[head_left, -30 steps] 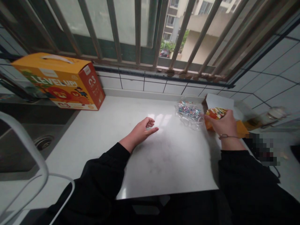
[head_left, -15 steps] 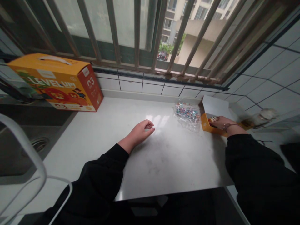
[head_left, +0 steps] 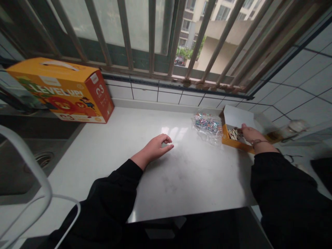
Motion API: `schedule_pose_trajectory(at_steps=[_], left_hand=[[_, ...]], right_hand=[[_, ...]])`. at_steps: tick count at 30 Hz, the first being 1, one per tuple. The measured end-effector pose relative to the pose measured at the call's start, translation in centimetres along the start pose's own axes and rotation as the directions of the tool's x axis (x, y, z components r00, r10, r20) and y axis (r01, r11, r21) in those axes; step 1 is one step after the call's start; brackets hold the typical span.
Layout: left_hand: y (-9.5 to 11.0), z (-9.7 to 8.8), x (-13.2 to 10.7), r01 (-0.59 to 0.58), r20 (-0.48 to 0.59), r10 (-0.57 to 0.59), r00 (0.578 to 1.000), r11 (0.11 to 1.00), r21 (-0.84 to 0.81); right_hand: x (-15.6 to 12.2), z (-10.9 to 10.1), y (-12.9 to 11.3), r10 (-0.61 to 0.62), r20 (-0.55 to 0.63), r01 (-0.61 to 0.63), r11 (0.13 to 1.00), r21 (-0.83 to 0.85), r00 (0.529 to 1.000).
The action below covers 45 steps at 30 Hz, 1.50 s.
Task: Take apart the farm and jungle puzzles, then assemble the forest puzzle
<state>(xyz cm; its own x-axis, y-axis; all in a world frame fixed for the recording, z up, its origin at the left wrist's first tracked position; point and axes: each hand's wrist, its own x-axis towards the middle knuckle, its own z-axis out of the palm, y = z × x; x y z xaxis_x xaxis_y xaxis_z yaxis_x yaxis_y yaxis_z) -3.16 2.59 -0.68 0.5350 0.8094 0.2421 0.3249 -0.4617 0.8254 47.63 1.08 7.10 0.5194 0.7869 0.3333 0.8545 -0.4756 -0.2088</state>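
Small box [head_left: 237, 144] beneath right hand [head_left: 251, 134]

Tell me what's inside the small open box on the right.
In the box, pale, dark-streaked pieces lie toward the left end. The right hand covers part of the inside, so anything beneath it is hidden.

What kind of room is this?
It looks like a kitchen: there's a sink with a drain, a long white counter beside it, and white tiles on the wall under a window.
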Motion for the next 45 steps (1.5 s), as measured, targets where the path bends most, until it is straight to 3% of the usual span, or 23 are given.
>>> schedule_pose_trajectory(at_steps=[3, 6, 9, 13, 17, 19, 21, 24, 26, 27, 28, 29, 30, 31, 32, 33, 36, 39, 42, 45], left_hand=[[0.1, 0.0, 0.0, 0.002, 0.0, -0.002, 1.0, 1.0, -0.006], [0.1, 0.0, -0.1, 0.015, -0.011, -0.015, 1.0, 1.0, -0.018], [0.1, 0.0, -0.1, 0.032, -0.021, -0.033, 0.999, 0.999, -0.044], [-0.1, 0.1, -0.1, 0.063, -0.053, -0.067, 0.996, 0.995, -0.077], [-0.4, 0.3, 0.1, 0.11, -0.152, -0.124, 0.981, 0.989, -0.095], [-0.6, 0.4, 0.4, 0.138, -0.226, -0.158, 0.961, 0.985, -0.099], [-1.1, 0.2, 0.6, 0.158, -0.312, -0.18, 0.933, 0.983, -0.093], [-2.0, -1.0, 0.7, 0.193, -0.458, -0.202, 0.866, 0.979, -0.067], [-2.8, -2.1, 0.6, 0.23, -0.54, -0.221, 0.812, 0.972, -0.052], [-3.2, -2.7, 0.5, 0.25, -0.566, -0.233, 0.791, 0.967, -0.048], [-3.6, -3.3, 0.4, 0.268, -0.578, -0.245, 0.778, 0.962, -0.046], [-3.9, -3.7, 0.3, 0.285, -0.58, -0.257, 0.773, 0.958, -0.045], [-4.1, -4.0, 0.2, 0.297, -0.57, -0.268, 0.777, 0.954, -0.043], [-4.3, -4.1, 0.2, 0.306, -0.55, -0.276, 0.789, 0.951, -0.038], [-4.4, -4.2, 0.2, 0.311, -0.522, -0.28, 0.806, 0.95, -0.029], [-4.4, -4.1, 0.1, 0.313, -0.489, -0.281, 0.826, 0.949, -0.016], [-4.1, -3.7, 0.2, 0.309, -0.397, -0.271, 0.877, 0.951, 0.034], [-4.0, -3.5, 0.1, 0.307, -0.366, -0.265, 0.892, 0.95, 0.063], [-4.3, -3.5, 0.1, 0.31, -0.363, -0.266, 0.893, 0.948, 0.068], [-4.5, -3.5, 0.2, 0.313, -0.356, -0.27, 0.895, 0.947, 0.069]], right_hand=[[-1.2, -0.3, -1.3, -0.003, -0.024, 0.003, 1.0, 0.002, 1.0], [-4.1, 0.4, -4.2, -0.197, -0.11, 0.201, 0.979, 0.026, 0.974], [-8.1, 2.4, -8.3, -0.385, 0.02, 0.384, 0.922, 0.043, 0.923], [-12.6, 5.5, -13.4, -0.292, 0.173, 0.297, 0.955, 0.0, 0.941], [-14.9, 7.0, -17.6, -0.387, 0.214, 0.38, 0.922, 0.073, 0.897], [-16.1, 7.1, -20.0, -0.501, 0.23, 0.478, 0.865, 0.15, 0.835], [-17.7, 7.0, -22.4, -0.627, 0.235, 0.58, 0.778, 0.242, 0.743], [-20.0, 6.5, -25.0, -0.806, 0.226, 0.703, 0.589, 0.399, 0.547], [-20.6, 6.1, -25.2, -0.92, 0.177, 0.736, 0.387, 0.555, 0.35], [-20.4, 5.9, -24.8, -0.95, 0.14, 0.724, 0.304, 0.62, 0.279], [-20.0, 5.8, -24.2, -0.958, 0.113, 0.704, 0.27, 0.656, 0.263], [-19.4, 5.8, -23.4, -0.947, 0.104, 0.694, 0.296, 0.657, 0.305], [-18.6, 5.8, -22.5, -0.91, 0.105, 0.68, 0.373, 0.631, 0.401], [-17.7, 5.9, -21.7, -0.839, 0.105, 0.648, 0.485, 0.588, 0.533], [-17.0, 6.0, -21.0, -0.764, 0.106, 0.609, 0.581, 0.54, 0.636], [-16.3, 6.1, -20.4, -0.694, 0.097, 0.567, 0.654, 0.5, 0.714], [-15.2, 6.4, -19.4, -0.475, 0.12, 0.39, 0.821, 0.417, 0.872], [-15.1, 6.5, -19.0, -0.305, 0.246, 0.207, 0.911, 0.356, 0.92], [-15.0, 6.4, -18.8, -0.333, 0.34, 0.193, 0.903, 0.385, 0.88], [-15.0, 6.3, -19.0, -0.406, 0.363, 0.177, 0.833, 0.524, 0.838]])
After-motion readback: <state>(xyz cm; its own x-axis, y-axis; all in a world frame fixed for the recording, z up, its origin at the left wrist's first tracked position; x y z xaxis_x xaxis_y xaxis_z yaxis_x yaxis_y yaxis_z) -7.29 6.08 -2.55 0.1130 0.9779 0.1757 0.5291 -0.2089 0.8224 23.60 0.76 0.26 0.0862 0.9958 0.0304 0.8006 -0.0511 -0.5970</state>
